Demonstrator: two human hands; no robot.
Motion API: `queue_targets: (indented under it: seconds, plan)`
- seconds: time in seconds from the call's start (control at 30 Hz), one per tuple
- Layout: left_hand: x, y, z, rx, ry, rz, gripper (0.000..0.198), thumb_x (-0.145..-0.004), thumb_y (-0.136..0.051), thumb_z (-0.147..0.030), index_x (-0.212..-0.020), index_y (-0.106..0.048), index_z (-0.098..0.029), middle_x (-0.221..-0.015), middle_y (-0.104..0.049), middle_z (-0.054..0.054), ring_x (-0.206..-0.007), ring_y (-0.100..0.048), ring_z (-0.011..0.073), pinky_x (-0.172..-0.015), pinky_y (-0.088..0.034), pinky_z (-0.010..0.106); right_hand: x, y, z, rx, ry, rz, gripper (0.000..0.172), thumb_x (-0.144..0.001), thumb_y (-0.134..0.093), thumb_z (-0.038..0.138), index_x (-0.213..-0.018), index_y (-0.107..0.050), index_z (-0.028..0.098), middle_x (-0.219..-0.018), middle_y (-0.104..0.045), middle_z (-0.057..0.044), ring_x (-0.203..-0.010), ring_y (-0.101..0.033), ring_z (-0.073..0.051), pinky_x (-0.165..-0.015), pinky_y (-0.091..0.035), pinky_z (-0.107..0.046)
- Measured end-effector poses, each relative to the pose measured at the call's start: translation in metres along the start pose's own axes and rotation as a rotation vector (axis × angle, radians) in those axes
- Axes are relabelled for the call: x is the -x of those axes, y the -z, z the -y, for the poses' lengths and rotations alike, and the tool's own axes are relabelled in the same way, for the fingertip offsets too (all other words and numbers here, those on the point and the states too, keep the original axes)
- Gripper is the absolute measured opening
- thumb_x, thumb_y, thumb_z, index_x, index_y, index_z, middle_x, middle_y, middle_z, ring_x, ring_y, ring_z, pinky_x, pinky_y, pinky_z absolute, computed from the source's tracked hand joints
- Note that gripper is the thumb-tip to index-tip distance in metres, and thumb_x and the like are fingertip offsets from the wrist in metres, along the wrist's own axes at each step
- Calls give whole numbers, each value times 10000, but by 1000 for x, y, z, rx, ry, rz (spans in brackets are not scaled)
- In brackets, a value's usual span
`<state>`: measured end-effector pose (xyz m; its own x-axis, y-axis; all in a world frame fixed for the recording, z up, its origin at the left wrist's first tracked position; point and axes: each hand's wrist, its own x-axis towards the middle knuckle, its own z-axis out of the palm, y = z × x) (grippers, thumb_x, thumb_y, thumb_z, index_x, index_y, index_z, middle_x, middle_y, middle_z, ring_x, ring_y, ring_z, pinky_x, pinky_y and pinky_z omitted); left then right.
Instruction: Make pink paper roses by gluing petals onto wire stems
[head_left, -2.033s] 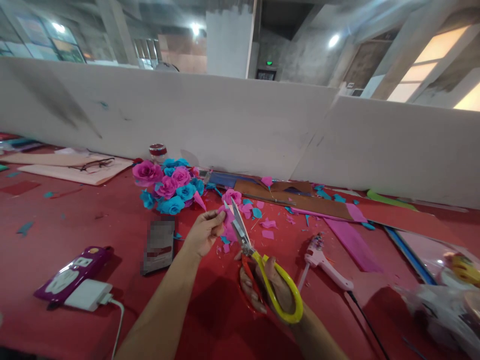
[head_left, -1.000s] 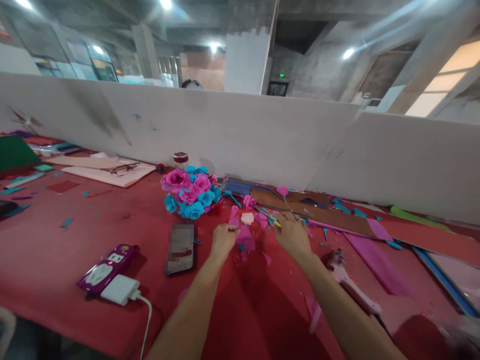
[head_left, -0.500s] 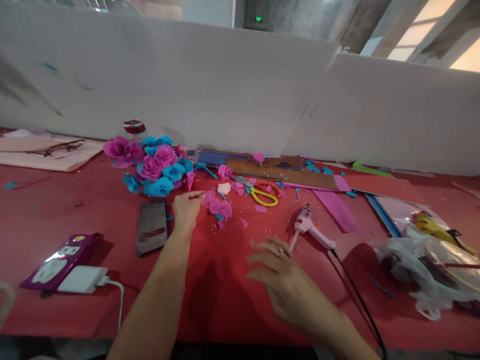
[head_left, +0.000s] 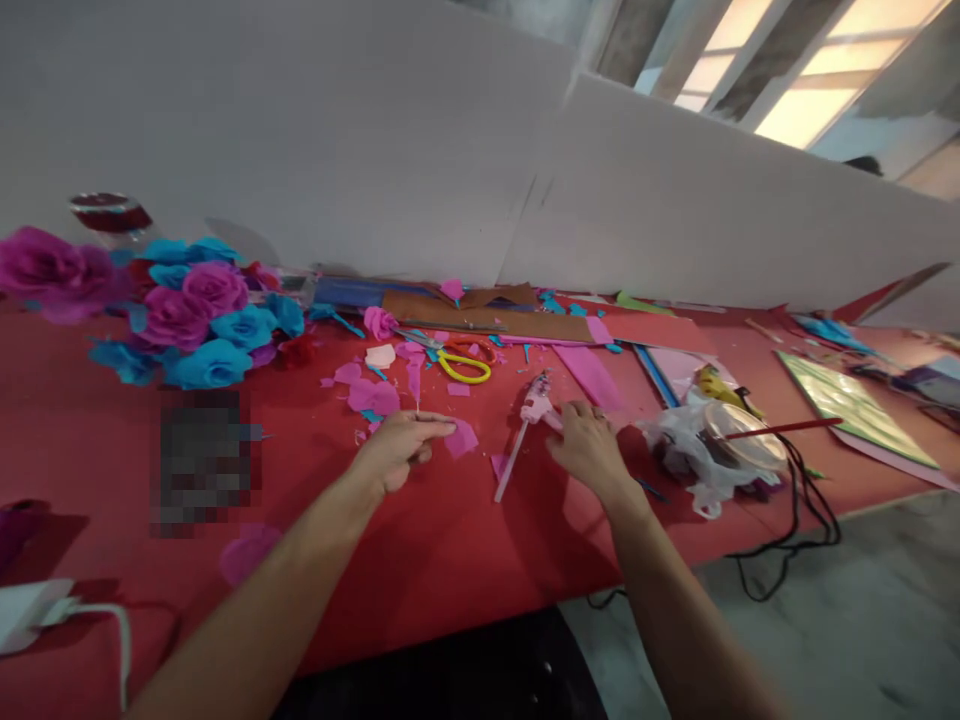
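The pink paper petal, pinched at its edge by the left hand, seems light, easily creased; at its two o'clock, the rigid-looking pale-pink plastic glue gun suits holding by its handle, but whether the right hand grips there, I cannot tell.

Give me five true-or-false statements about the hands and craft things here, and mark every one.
1. The left hand has a pink paper piece at its fingertips. True.
2. The right hand is on the scissors. False: the right hand is at the handle of the pink hot glue gun.
3. The yellow-and-orange-handled scissors lie on the red table. True.
4. The paper roses in the bunch are all blue. False: there are pink roses among the blue roses.
5. The plastic bag lies to the right of the glue gun. True.
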<state>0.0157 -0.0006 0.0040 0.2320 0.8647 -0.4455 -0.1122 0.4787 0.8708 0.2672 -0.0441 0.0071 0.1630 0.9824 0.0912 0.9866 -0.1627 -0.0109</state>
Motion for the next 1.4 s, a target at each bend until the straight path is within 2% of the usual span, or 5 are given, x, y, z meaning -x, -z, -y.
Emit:
queue_targets:
  seconds: [0.17,0.3,0.57,0.9,1.4]
  plan:
    - [-8,8,5,-316,-181,-129,60,-549,-732,-131,-569,-697,-175,-572,-639,15,-524,-489,97,-493,-328,197,-12,-13,-7,-127,3,-40,437,-701,-508,128,-1135,-547,86,-1128,-562,-189,-987,-567,-268,-810,-447,-348]
    - [-17,15,11,-448,-181,-182,33,-579,-697,-151,-565,-692,-181,-575,-662,32,-557,-547,138,-557,-382,236,0,-9,-12,-436,23,-116,329,-735,-541,232,-1043,-575,119,-1010,-600,-126,-906,-575,-228,-769,-452,-324]
    - [-25,21,14,-625,-187,-186,33,-592,-717,-194,-560,-720,-194,-652,-707,51,-613,-581,169,-599,-376,261,50,3,19,-1039,71,274,294,-839,-508,466,-826,-609,190,-585,-511,13,-532,-451,-134,-537,-388,-271]
    - [-26,21,12,-696,-214,-169,98,-600,-741,-174,-516,-711,-214,-683,-722,49,-637,-598,178,-601,-376,266,47,-7,38,-1110,155,515,340,-865,-470,500,-795,-565,180,-484,-404,67,-431,-338,-76,-428,-266,-215]
    - [-23,20,8,-686,-145,-162,88,-570,-748,-110,-588,-720,-192,-713,-728,39,-671,-629,179,-655,-432,276,44,-5,42,-946,93,491,374,-862,-441,509,-641,-416,209,-459,-409,62,-411,-363,-73,-422,-267,-218]
